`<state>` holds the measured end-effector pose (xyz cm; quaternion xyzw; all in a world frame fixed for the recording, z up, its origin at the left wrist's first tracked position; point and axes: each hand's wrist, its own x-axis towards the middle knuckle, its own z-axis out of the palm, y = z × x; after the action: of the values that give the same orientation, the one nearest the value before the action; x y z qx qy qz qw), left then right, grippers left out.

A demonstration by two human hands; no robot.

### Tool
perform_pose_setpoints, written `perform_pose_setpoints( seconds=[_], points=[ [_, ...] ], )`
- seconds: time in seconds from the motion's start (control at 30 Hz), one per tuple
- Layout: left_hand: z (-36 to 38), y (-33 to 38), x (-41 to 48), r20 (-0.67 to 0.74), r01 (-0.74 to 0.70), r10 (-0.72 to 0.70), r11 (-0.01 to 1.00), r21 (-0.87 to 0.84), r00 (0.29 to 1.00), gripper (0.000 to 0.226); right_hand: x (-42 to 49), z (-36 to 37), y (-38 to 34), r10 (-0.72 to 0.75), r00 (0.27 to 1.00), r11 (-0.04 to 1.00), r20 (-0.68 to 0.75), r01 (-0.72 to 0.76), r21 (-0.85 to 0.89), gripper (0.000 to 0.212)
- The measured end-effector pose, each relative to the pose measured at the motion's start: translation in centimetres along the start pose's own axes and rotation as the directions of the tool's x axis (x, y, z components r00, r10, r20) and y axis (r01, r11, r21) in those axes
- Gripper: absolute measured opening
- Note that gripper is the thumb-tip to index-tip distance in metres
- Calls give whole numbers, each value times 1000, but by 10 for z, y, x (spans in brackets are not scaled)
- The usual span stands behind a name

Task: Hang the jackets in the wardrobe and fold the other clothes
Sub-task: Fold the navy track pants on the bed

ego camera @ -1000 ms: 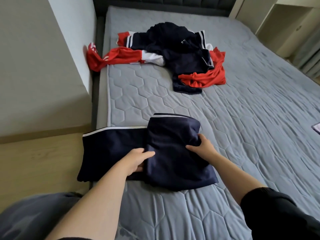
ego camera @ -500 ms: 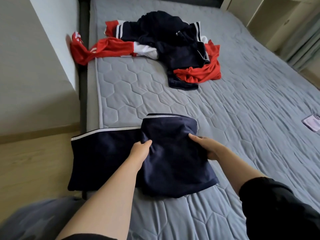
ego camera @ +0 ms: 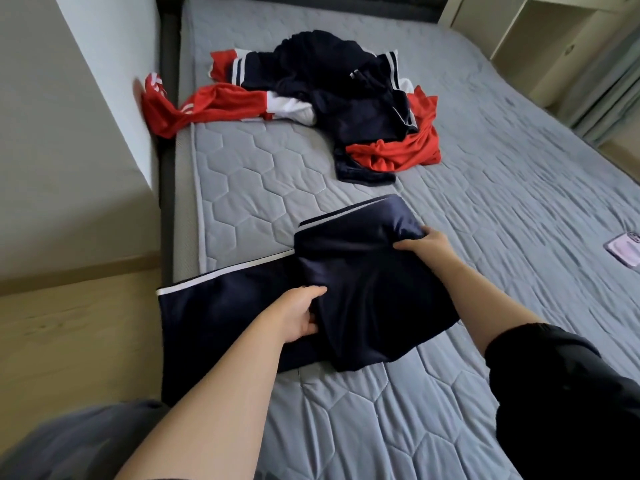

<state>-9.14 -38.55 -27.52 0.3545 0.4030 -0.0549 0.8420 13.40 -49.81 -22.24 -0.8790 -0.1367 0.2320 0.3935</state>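
Note:
Navy trousers (ego camera: 367, 299) with a white side stripe lie partly folded on the near left part of the grey mattress (ego camera: 270, 181); their legs hang over the bed's left edge. My left hand (ego camera: 298, 317) grips the left edge of the folded upper layer, fingers tucked under it. My right hand (ego camera: 426, 245) pinches the far right corner of that layer, which is raised a little and turned. Further back lies a heap of navy and red clothes (ego camera: 349, 98) with white stripes.
A white wall corner (ego camera: 114, 98) and wooden floor (ego camera: 76, 334) border the bed on the left. A pale phone (ego camera: 625, 247) lies at the mattress's right edge. Light cabinets (ego camera: 554, 39) stand at the back right.
The folded layer of the trousers has been lifted and swung round, its far corner now higher and to the right. My right hand moved away with that corner; my left hand closed on the left edge.

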Motion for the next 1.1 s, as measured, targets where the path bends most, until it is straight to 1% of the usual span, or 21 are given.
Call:
perform_pose_setpoints(
  seconds=[0.07,0.13,0.23,0.3,0.4,0.43,0.5,0.53,0.57,0.6,0.63,0.67,0.7,0.73,0.77,0.8,0.83,0.87,0.9,0.97,1.1],
  points=[
    [5,-6,-1,2,39,-40,991,126,999,16,4,1,2,-65,997,947,-47,47,-318,63],
    [10,-15,1,-56,27,-16,981,194,998,22,-1,14,3,-174,985,859,-19,143,-491,68],
    [20,-28,2,-65,-4,18,978,210,998,31,-19,42,-9,-401,915,812,31,371,-450,48],
    [24,-32,1,-22,14,-8,969,247,1000,30,-31,59,-17,-486,863,760,136,494,-423,31],
    [23,-27,0,-58,11,8,948,318,998,20,-42,73,-20,-398,828,717,395,549,-429,32],
    [21,-23,0,-108,-10,44,957,290,993,14,-44,73,-18,-369,830,735,418,536,-416,34],
    [15,-12,1,-227,-111,161,970,218,960,8,-49,69,-10,-398,857,782,327,503,-368,32],
    [12,-8,3,-295,-196,263,951,238,919,14,-50,66,-2,-425,875,789,232,484,-379,32],
    [8,-6,4,-358,-287,406,895,340,841,24,-51,63,8,-431,893,789,131,443,-425,34],
    [5,-6,2,-385,-368,596,771,520,705,31,-51,60,20,-413,910,789,37,378,-483,38],
    [4,-6,-1,-306,-430,798,553,714,518,34,-51,55,32,-368,929,796,-39,293,-529,42],
    [8,-6,-4,-112,-453,930,272,849,350,34,-49,51,44,-295,951,811,-89,199,-550,46],
    [12,-9,-2,131,-446,956,-1,895,261,34,-46,46,55,-206,972,826,-115,110,-554,50],
    [19,-14,1,347,-416,892,-209,885,290,35,-43,42,65,-127,984,838,-129,37,-544,53],
    [25,-20,3,450,-353,781,-312,882,433,40,-38,36,71,-71,988,858,-140,-11,-514,54],
    [29,-27,6,424,-253,675,-342,905,605,46,-31,29,74,-37,988,890,-152,-36,-455,53],
    [29,-32,11,330,-138,613,-339,931,718,52,-24,22,75,-14,987,927,-159,-47,-372,51],
    [26,-35,15,238,-45,584,-325,945,776,57,-16,15,73,15,989,957,-150,-57,-284,51],
    [24,-37,17,177,12,570,-312,950,803,59,-10,9,70,52,992,974,-119,-77,-211,54],
    [21,-37,18,129,51,571,-289,956,811,61,0,0,63,124,992,982,-28,-126,-142,60],
    [22,-27,21,70,33,532,-182,983,844,60,9,-6,53,197,976,978,88,-189,-91,38]
  ],
)
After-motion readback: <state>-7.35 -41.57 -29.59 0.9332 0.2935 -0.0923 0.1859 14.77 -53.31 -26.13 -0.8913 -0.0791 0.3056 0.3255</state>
